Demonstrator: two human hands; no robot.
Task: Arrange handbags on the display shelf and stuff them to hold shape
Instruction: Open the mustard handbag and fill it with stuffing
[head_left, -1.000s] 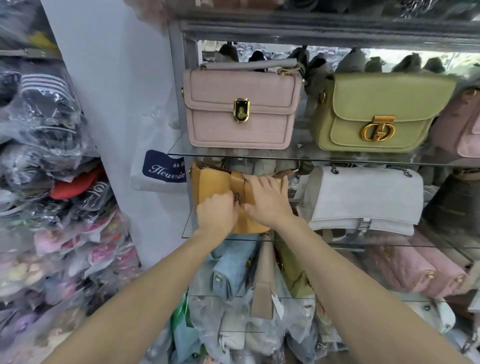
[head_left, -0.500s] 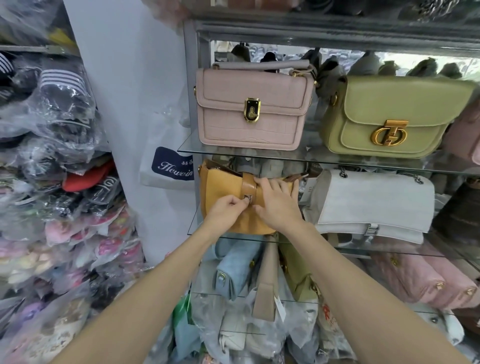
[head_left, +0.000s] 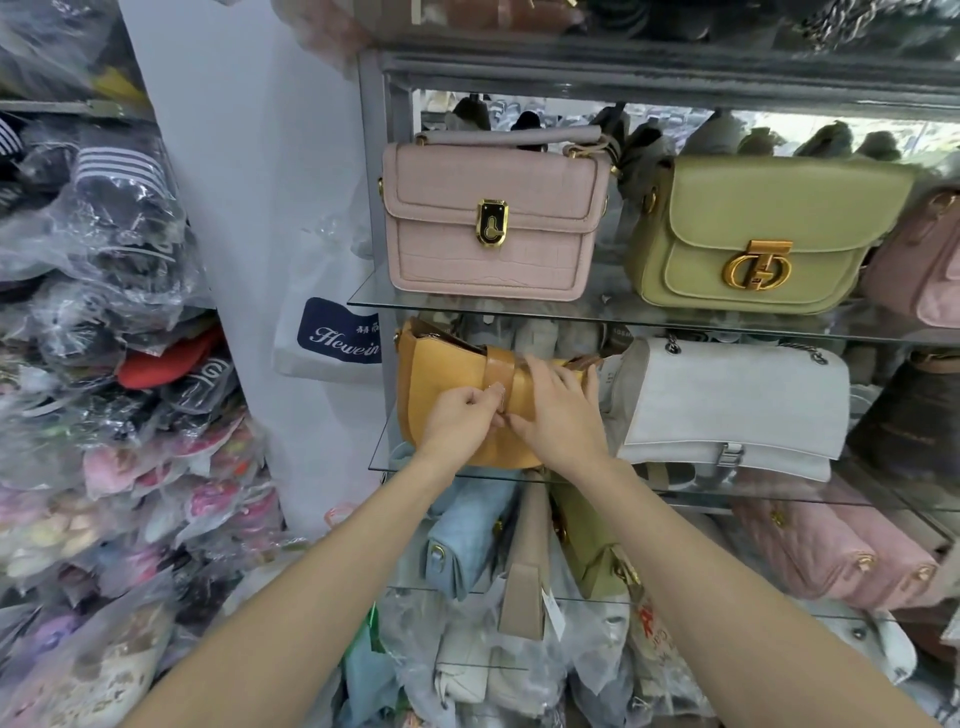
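I am working at the second glass shelf, where the mustard handbag is sitting at the far left end, its left side close against the grey metal upright. My left hand is curling in, thumb and forefinger pinching the tan strap tab that is running down the bag's front. My right hand is lying flat on the bag's right half, fingers spread and pressing the leather. The bag is smooth, half-moon shaped, its rounded bottom resting just inside the shelf's front edge. Its right side is crowding the grey-white flap bag, which is matte and softly grained; I cannot tell whether the two are touching behind my hand. Headroom is tight: the upper glass shelf is passing just above the mustard bag's top. On that shelf a pink croc-embossed box bag and an olive smooth-leather flap bag are standing upright, apart from each other. Below my forearms, a light blue bag and a beige bag are packing the lower shelf. To the left, crinkled plastic-wrapped goods are stacking high.
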